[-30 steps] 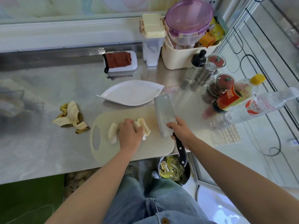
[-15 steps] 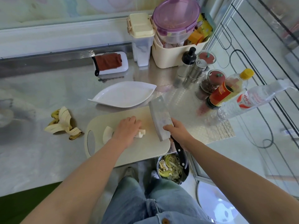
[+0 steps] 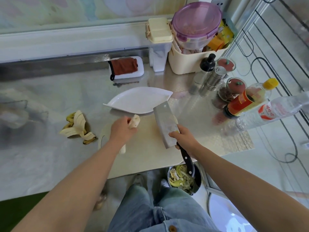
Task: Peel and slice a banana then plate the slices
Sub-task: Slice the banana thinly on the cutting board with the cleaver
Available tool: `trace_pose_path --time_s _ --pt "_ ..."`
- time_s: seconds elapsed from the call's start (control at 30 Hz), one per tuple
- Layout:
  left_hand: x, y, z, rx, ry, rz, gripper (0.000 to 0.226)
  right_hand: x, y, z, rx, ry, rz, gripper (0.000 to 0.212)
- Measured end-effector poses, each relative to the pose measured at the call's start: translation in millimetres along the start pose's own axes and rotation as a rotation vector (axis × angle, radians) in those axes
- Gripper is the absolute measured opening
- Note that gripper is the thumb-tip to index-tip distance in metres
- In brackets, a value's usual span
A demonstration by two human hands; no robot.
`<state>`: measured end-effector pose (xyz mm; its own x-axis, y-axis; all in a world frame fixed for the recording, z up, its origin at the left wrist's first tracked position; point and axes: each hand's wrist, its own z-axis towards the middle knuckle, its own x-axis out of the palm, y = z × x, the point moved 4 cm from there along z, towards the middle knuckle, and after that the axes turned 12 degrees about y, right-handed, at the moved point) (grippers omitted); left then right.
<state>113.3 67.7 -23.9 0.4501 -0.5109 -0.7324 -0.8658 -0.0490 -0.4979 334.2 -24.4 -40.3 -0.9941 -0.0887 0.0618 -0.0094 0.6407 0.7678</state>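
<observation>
Up comes the left hand! A second ago it was pressed flat on the fruit; now it's off the cutting board, fingers curled round a clutch of banana pieces held just at the near rim of the plate. How many pieces it carries I can't tell, since the back of the hand covers most of them and only pale, matte stub ends poke out.

One stray piece lies on the board, half hidden under the left forearm, which also covers part of the board's oval handle hole. The right hand is wrapped round the cleaver where the black riveted handle meets the broad rectangular steel blade. Something pale peeks from behind that blade, too little to identify.

The board is smooth cream plastic with rounded corners, sitting at the front edge of the shiny steel tabletop. The plate, white, leaf-shaped and finely ribbed, sits just behind it. The banana peel, limp and splayed, lies left of the board. Below the front edge, a dark bin of scraps is partly crossed by the cleaver's handle.
</observation>
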Motion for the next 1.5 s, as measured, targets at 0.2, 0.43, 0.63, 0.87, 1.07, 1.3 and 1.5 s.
trace_pose_path --time_s 0.2,0.43,0.63,0.87,1.07,1.3,1.5 --pt "-24 41 -2 -0.2 -0.159 -0.345 0.029 23 3 3 0.018 0.09 -0.006 0.022" --pt "-20 50 -6 -0.261 -0.25 -0.575 0.025 33 3 7 0.018 0.127 -0.056 0.024" --pt "-3 66 -22 -0.408 -0.192 -0.796 0.022 46 4 15 -0.059 0.167 -0.321 0.024" --pt "35 43 -34 -0.341 -0.162 -0.786 0.025 46 4 16 -0.098 0.103 -0.441 0.016" --pt "13 58 -29 -0.212 -0.19 -0.159 0.022 42 -5 16 -0.129 0.038 -0.47 0.015" --pt "6 61 -39 -0.221 -0.32 0.093 0.055 32 -10 14 -0.13 0.009 -0.46 0.015" --pt "24 36 -63 -0.135 -0.38 0.121 0.052 24 -9 8 -0.146 0.017 -0.418 0.006"
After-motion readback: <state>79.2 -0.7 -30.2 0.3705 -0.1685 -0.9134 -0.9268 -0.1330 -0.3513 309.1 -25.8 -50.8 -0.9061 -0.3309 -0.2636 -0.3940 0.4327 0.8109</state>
